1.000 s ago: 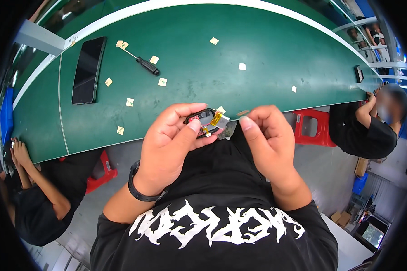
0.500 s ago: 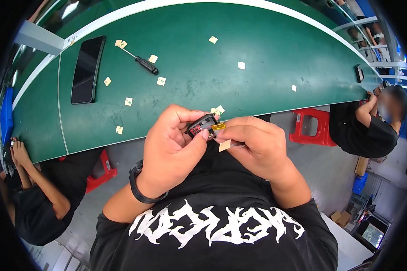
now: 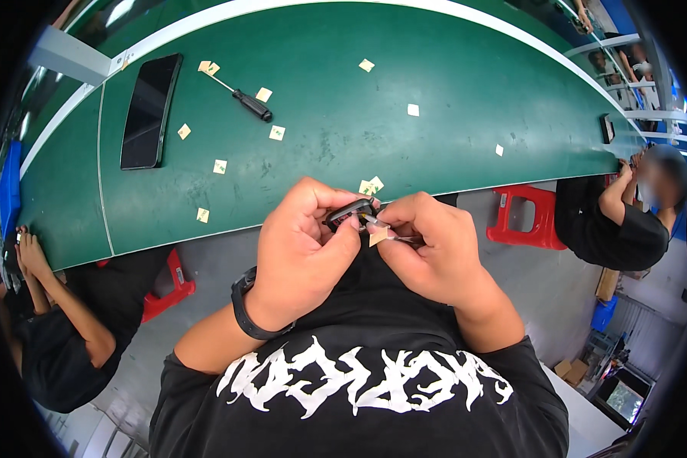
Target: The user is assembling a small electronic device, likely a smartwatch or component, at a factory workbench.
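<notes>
My left hand [image 3: 305,248] is closed round a small black device casing [image 3: 349,214], tilted, its thumb pressed on the near side. Reddish parts show inside the casing, though the fingers hide most of it. Beside it my right hand [image 3: 437,243] pinches a small part at the casing's right end. A cream square of paper [image 3: 378,237] sticks out below those fingertips. Something thin and dark shows under the right fingers, too covered to name. Just beyond the hands, cream paper squares [image 3: 372,186] lie at the table's near edge.
On the green table [image 3: 320,99] lie a black screwdriver [image 3: 252,105], a dark phone [image 3: 151,112] and several scattered paper squares. A red stool [image 3: 527,219] stands at the right. People sit at the left and right ends, their hands near the table.
My right fingertips have closed in over the yellow strip, which now hardly shows. The casing has tilted, so less of its inside faces up. Both hands have shifted slightly right.
</notes>
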Motion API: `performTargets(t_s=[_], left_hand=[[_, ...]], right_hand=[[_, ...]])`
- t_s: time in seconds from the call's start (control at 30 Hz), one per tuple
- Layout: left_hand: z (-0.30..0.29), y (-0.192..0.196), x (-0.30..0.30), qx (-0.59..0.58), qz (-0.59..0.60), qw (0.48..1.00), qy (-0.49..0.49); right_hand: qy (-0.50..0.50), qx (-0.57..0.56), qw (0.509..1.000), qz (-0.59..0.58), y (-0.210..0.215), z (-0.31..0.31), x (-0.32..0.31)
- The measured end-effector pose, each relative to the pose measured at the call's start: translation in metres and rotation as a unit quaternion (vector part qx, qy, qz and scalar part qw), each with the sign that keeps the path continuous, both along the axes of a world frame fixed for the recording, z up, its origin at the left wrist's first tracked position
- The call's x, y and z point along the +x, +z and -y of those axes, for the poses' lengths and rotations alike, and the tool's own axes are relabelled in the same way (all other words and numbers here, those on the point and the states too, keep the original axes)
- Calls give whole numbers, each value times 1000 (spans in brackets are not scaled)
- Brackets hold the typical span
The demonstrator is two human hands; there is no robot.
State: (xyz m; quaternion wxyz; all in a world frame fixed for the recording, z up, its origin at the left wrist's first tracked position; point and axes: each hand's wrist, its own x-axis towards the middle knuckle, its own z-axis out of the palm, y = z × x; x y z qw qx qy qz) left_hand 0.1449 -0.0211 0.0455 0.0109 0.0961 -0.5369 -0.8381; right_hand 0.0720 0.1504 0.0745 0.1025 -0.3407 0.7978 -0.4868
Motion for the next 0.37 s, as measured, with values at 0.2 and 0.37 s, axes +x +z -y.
performTargets(t_s=[0.2,0.37], left_hand=[[-2,-2,-2,7,-34,999,4],[-1,-11,-1,54,-67,996,-14]], right_hand=[[-30,-4,996,85,1,2,1],[-31,-6,998,57,-3,2,0]])
